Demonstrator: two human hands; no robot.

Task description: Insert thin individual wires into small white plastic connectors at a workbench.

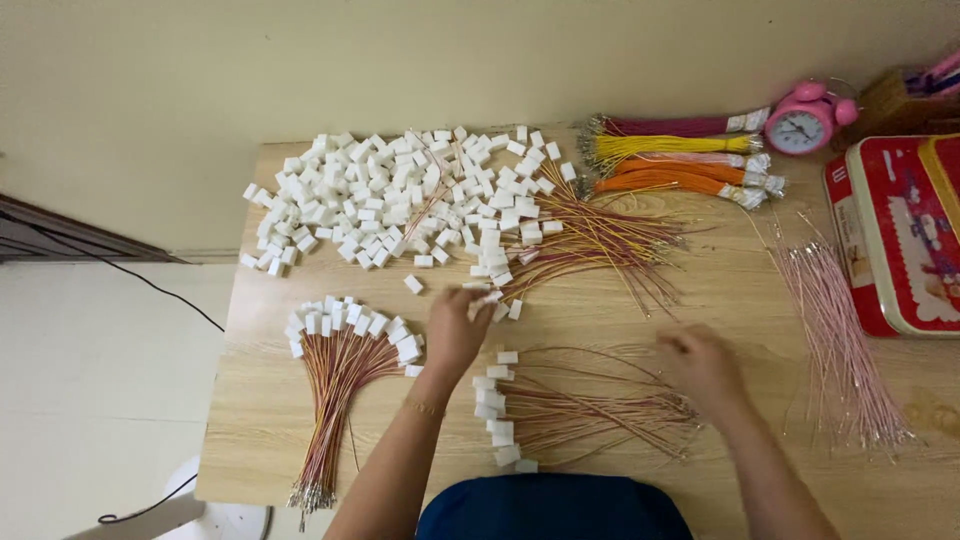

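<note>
Our left hand (455,330) is mid-table, fingers curled at the near fringe of the white connector pile (400,195), seemingly pinching one; grip unclear. Our right hand (700,365) rests loosely curled on the wired-connector bundle (570,410) by the near edge; can't tell if it's gripping. Another finished bundle (340,370) fans toward the near-left corner.

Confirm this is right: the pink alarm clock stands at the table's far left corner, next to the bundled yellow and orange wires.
Not quite. The head view shows the pink alarm clock at the table's far right, not left. It does stand next to the bundled yellow and orange wires.
</note>
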